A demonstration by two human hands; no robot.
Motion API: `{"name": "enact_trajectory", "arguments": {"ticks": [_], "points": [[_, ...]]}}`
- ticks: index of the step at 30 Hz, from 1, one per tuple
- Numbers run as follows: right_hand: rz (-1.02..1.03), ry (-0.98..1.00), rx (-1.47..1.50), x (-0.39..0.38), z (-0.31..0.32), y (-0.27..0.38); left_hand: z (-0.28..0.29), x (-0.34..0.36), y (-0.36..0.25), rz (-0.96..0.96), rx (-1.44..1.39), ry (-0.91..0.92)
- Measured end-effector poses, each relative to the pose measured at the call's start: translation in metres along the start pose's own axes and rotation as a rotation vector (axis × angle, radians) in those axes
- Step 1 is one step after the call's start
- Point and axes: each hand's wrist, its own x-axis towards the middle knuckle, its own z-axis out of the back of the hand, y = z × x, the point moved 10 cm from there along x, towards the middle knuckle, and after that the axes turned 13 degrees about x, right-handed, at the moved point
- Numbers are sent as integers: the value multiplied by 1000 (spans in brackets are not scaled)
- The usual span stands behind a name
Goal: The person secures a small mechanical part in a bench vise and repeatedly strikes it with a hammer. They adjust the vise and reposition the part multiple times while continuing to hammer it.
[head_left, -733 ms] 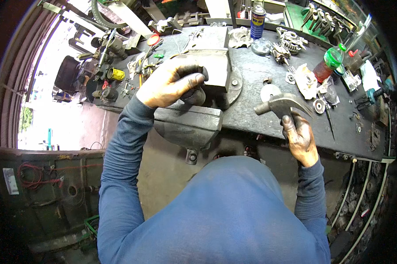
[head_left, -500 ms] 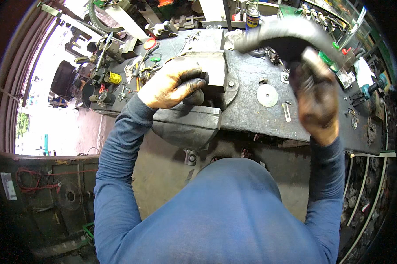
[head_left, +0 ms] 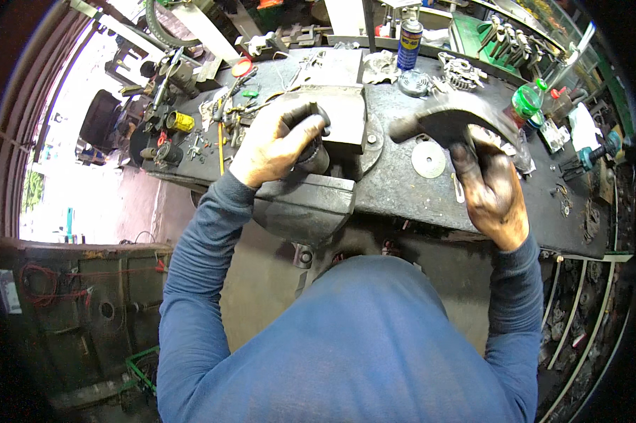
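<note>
My right hand (head_left: pixel 493 190) is closed around the handle of a hammer (head_left: pixel 466 120), whose dark, curved head hangs over the bench to the right of the vise. My left hand (head_left: pixel 279 144) is curled above the bench vise (head_left: pixel 300 197), gripping a dark rod-like piece (head_left: pixel 323 116) that only partly shows past its fingers. Directly beneath that hand, a dark cylindrical part (head_left: pixel 314 159) stands at the vise jaws. The fingers hide how the rod and the cylinder meet.
A flat round disc (head_left: pixel 428 160) lies right of the vise, near the hammer. Behind stand a blue spray can (head_left: pixel 410 44) and a green-capped bottle (head_left: pixel 527 102). Loose tools, a yellow cup (head_left: pixel 181 122) and a red lid (head_left: pixel 241 67) sit at the left of the workbench (head_left: pixel 395 190).
My right hand has come down and slightly left with the hammer, which is less blurred now. My left hand has shifted slightly, uncovering more of the cylinder.
</note>
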Motion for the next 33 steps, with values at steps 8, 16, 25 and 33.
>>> {"name": "enact_trajectory", "arguments": {"ticks": [8,16,25,33], "points": [[-310,11,88,-61,2,-136,-2,-9,20,259,-250,-106],[-382,77,178,-67,8,-174,2,-8,12,224,-116,-74],[-316,123,100,-56,6,-159,3,-7,10,196,-104,-53],[-103,52,36,-28,-2,-99,3,-4,0,-2,-44,-90]]}}
